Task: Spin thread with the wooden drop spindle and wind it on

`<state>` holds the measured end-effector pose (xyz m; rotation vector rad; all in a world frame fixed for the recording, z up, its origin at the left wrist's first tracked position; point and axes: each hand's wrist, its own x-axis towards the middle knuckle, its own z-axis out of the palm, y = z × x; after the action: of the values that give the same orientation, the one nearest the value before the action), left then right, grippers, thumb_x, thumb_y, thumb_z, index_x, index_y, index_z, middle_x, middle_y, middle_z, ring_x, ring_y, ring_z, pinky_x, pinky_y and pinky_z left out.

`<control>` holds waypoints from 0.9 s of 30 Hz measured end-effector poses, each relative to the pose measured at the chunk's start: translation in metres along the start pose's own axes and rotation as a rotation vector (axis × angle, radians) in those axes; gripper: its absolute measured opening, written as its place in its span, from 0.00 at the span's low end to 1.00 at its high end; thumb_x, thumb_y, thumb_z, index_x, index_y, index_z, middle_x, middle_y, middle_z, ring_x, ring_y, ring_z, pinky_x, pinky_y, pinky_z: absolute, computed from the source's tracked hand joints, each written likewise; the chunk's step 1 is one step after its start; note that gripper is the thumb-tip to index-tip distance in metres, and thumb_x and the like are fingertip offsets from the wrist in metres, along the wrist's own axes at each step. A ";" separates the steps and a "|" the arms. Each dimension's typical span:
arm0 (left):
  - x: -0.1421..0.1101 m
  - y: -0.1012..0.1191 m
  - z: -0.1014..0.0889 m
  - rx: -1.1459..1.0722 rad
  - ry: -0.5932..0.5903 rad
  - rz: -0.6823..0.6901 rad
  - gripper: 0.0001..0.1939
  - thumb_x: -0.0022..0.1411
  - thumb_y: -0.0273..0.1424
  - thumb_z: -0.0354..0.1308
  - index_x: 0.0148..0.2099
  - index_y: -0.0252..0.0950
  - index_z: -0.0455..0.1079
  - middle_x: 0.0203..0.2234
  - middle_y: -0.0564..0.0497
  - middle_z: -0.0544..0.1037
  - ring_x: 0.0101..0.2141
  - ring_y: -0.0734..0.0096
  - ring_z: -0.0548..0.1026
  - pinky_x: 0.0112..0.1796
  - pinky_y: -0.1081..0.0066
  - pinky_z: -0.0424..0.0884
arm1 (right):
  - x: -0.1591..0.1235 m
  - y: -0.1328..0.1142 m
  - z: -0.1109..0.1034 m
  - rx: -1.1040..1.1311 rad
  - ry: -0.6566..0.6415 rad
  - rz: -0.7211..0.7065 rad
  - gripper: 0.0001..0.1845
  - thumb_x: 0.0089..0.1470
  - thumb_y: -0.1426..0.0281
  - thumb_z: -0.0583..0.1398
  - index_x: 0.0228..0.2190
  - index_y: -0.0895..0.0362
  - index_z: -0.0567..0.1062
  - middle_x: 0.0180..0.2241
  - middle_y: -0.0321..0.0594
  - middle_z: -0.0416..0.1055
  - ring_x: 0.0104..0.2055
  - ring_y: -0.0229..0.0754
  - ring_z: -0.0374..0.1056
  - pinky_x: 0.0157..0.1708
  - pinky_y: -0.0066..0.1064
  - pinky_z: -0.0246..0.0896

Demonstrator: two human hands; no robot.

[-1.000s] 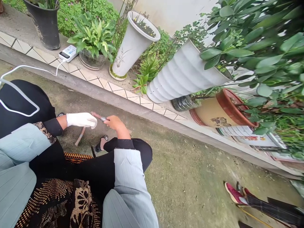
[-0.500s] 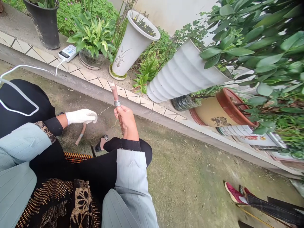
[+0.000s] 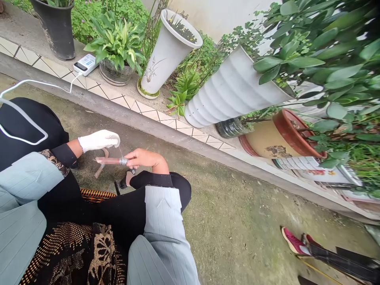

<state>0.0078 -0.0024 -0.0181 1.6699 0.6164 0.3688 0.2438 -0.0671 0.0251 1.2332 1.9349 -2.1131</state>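
My left hand [image 3: 101, 141], in a white glove, has its fingers closed on a thin wire [image 3: 120, 152]. The wire runs taut from the glove to a silvery coil [image 3: 123, 161] wound round a brown stick [image 3: 111, 160]. Bare and closed, my right hand [image 3: 144, 158] grips that stick just behind the coil, and its far end points left. Another piece of brown stick [image 3: 99, 171] shows below the glove, partly covered by the first; whether the left hand holds it, I cannot tell.
A tiled ledge [image 3: 139, 107] carries a power bank [image 3: 85, 64] with a white cable [image 3: 44, 82], a leafy potted plant [image 3: 118, 73], a tall white pot [image 3: 158, 59] and a ribbed white planter [image 3: 225, 91]. Another person's red shoe [image 3: 292, 240] is at lower right.
My right hand has turned the stick from upright to nearly level, its end swinging down to the left. The wire stretch between the hands is shorter and steeper. The left hand has risen slightly.
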 end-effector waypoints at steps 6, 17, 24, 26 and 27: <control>0.003 -0.006 0.015 -0.126 -0.132 -0.010 0.16 0.62 0.40 0.53 0.36 0.30 0.69 0.24 0.50 0.70 0.22 0.78 0.62 0.23 0.78 0.59 | -0.010 0.000 -0.012 0.186 0.851 -0.174 0.16 0.51 0.58 0.58 0.30 0.59 0.71 0.24 0.34 0.65 0.22 0.31 0.56 0.24 0.24 0.53; -0.005 0.014 0.015 0.108 -0.292 -0.042 0.13 0.62 0.32 0.51 0.31 0.28 0.69 0.24 0.51 0.71 0.25 0.78 0.62 0.28 0.77 0.60 | 0.018 -0.003 0.004 -0.319 0.050 0.380 0.06 0.49 0.69 0.62 0.24 0.59 0.75 0.19 0.35 0.68 0.21 0.33 0.59 0.26 0.27 0.52; -0.004 0.000 0.017 -0.208 -0.259 -0.067 0.17 0.64 0.41 0.52 0.40 0.30 0.69 0.21 0.54 0.66 0.22 0.78 0.61 0.25 0.77 0.63 | -0.017 -0.008 -0.002 0.227 0.464 -0.215 0.16 0.48 0.59 0.61 0.31 0.60 0.73 0.25 0.34 0.66 0.24 0.31 0.58 0.25 0.24 0.54; -0.004 -0.002 0.021 -0.226 -0.288 -0.098 0.19 0.64 0.43 0.51 0.40 0.31 0.71 0.19 0.55 0.64 0.20 0.77 0.60 0.23 0.76 0.63 | -0.018 -0.003 -0.008 0.356 0.772 -0.285 0.17 0.49 0.56 0.60 0.29 0.59 0.71 0.25 0.34 0.65 0.23 0.31 0.56 0.24 0.24 0.54; -0.004 -0.002 0.024 -0.213 -0.311 -0.108 0.20 0.64 0.44 0.51 0.39 0.31 0.71 0.18 0.55 0.63 0.19 0.78 0.60 0.22 0.77 0.62 | -0.017 0.000 -0.011 0.399 0.886 -0.285 0.17 0.49 0.55 0.60 0.29 0.58 0.70 0.25 0.34 0.64 0.23 0.31 0.55 0.23 0.24 0.53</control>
<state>0.0178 -0.0239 -0.0241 1.4450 0.4172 0.0892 0.2608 -0.0659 0.0353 2.4360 2.0873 -2.4092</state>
